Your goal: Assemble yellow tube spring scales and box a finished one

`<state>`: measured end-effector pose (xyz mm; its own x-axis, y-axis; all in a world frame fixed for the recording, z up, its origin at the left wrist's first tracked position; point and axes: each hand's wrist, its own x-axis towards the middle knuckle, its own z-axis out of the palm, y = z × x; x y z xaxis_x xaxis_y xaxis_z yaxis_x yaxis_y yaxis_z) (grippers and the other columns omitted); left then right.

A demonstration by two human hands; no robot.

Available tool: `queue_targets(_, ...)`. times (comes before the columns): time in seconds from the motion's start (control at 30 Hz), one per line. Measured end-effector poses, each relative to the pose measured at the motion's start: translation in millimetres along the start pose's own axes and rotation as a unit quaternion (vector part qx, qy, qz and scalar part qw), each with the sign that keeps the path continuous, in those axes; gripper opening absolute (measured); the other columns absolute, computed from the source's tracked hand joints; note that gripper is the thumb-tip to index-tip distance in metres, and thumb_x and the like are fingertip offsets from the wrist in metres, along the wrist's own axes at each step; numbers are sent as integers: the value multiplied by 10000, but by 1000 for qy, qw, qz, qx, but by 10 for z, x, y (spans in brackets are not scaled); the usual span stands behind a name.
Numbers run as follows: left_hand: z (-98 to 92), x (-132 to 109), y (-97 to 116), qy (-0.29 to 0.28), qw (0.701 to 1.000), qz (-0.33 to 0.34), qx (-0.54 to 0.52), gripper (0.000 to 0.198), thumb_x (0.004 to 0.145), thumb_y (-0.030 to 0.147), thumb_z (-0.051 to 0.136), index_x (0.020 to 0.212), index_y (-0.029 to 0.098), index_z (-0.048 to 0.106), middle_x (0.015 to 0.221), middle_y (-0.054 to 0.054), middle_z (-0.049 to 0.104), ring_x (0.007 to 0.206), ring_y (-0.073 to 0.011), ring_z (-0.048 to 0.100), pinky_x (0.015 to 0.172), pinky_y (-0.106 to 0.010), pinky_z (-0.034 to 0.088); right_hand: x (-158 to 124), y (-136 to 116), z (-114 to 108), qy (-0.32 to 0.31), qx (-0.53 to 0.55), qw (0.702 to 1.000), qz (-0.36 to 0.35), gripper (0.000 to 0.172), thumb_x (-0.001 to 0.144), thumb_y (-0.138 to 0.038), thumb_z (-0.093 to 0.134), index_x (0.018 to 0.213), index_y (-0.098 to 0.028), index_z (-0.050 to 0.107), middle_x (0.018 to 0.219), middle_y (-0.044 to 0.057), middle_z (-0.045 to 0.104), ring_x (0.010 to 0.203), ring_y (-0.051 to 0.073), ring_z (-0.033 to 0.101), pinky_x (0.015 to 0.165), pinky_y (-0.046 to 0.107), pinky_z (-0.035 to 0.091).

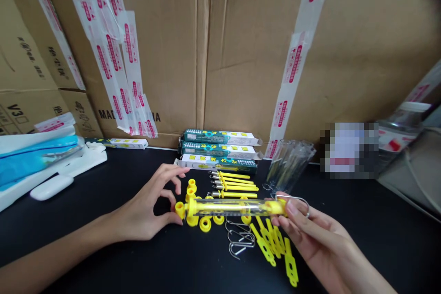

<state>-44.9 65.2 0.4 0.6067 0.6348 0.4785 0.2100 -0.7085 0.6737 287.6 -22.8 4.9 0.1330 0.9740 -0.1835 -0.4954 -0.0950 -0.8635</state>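
Note:
My right hand [320,234] is closed around the right end of a tubular spring scale [227,207], held level above the black table. The scale has a clear tube with a yellow rod inside, yellow end pieces and a wire hook [299,200] sticking out by my thumb. At its left end, the thumb and a bent finger of my left hand [148,209] pinch a small yellow cap [179,210]. Under the tube lie loose yellow collars [205,224], bent wire hooks [239,239] and flat yellow strips [291,264]. Behind it are several yellow rods with springs [237,183].
Three printed boxes [220,149] stand stacked against the cardboard wall [241,55]. Clear tubes [289,163] are bunched at the back right, near a bottle [401,128]. At the left lie a blue package [37,154] and a white rounded object [51,187].

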Motion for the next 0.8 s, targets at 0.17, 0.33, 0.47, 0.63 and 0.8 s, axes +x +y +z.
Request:
queue_targets(0.17,-12,2,-20,3,1000,4,27,766,874,300,818,1514,425,416,1298,-69,451,938,-184,587,626,-263,637,-51,-1,140,15,10,1000,-1,329,558,-335,1029,827,-226,875,798,42,794,680,174,759,698,189,665)
queue_targets(0.33,-55,8,34,-10,995,62,79,1213,466,625,990,1503,317,440,1233,-83,520,869,-205,561,615,-302,592,-79,19,175,26,-14,999,-11,364,560,-366,1027,854,-217,871,826,58,804,706,184,758,717,227,662)
queue_targets(0.47,-34,3,105,10,986,108,123,913,707,706,820,1428,237,511,1038,-53,640,784,-180,601,598,-267,555,-103,76,199,9,-55,998,-31,310,663,-388,982,889,-218,857,828,73,823,754,220,792,761,284,656)
queue_targets(0.63,19,14,167,-1,975,163,152,249,1010,335,674,1222,204,661,846,-22,730,738,-150,655,681,-243,565,-116,120,285,-7,-73,996,-57,378,613,-465,992,858,-219,840,776,60,804,696,230,783,751,344,653)
queue_targets(0.8,22,16,166,32,964,179,194,187,1067,322,570,1175,189,644,837,-33,718,718,-153,635,653,-245,547,-136,109,315,-37,-87,993,-64,380,615,-447,993,905,-256,838,822,54,813,713,239,781,755,370,659)
